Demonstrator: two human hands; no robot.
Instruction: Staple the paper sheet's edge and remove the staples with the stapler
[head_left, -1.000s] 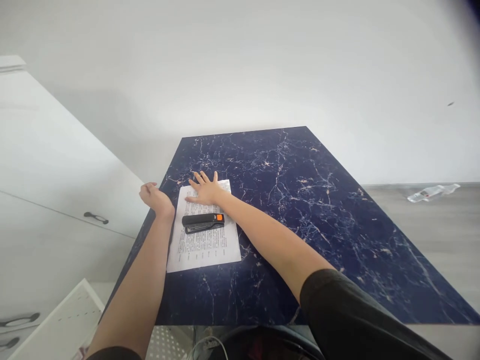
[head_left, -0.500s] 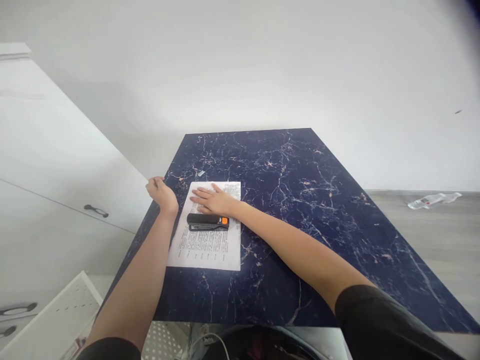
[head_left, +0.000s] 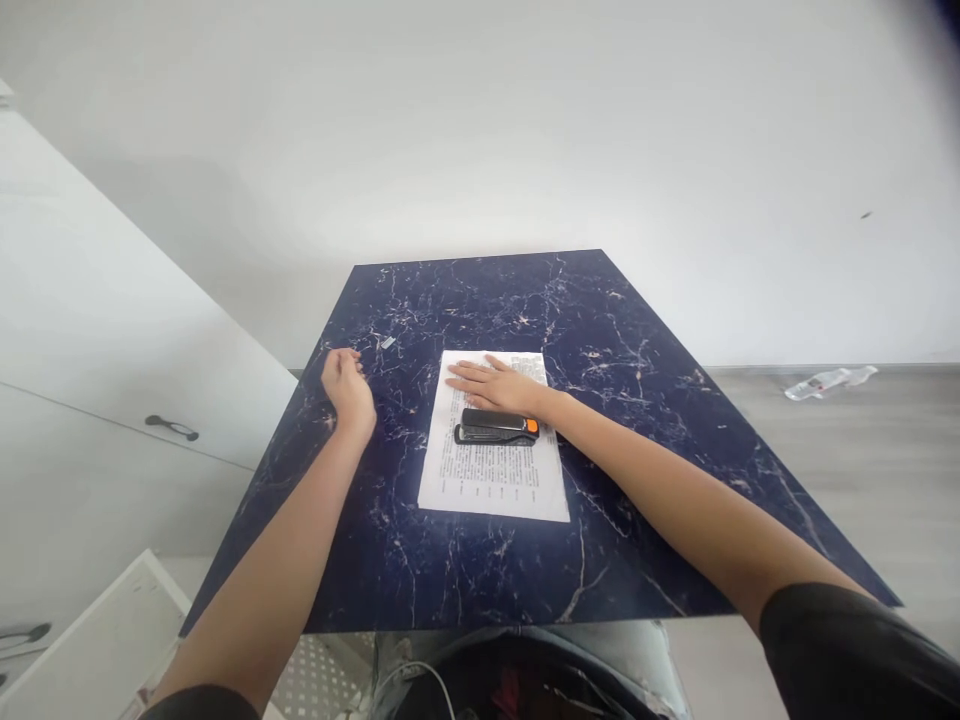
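Observation:
A printed sheet of paper lies on the dark blue marbled table; whether it is one sheet or a stack I cannot tell. My right hand rests flat on its upper part, fingers spread towards the left. Just below that hand, a black stapler with an orange patch lies across the page, its head end pointing left. My left hand is beside the table's left edge, apart from the paper, with its fingers curled in and nothing visible in them.
A small strip, perhaps staples, lies on the table beyond my left hand. White cabinets with dark handles stand at the left. A clear plastic item is on the floor at the right. The wall borders the table's far side.
The paper has slid to the right across the table under my right hand, carrying the stapler with it. My left hand has moved slightly right, its fingers still curled.

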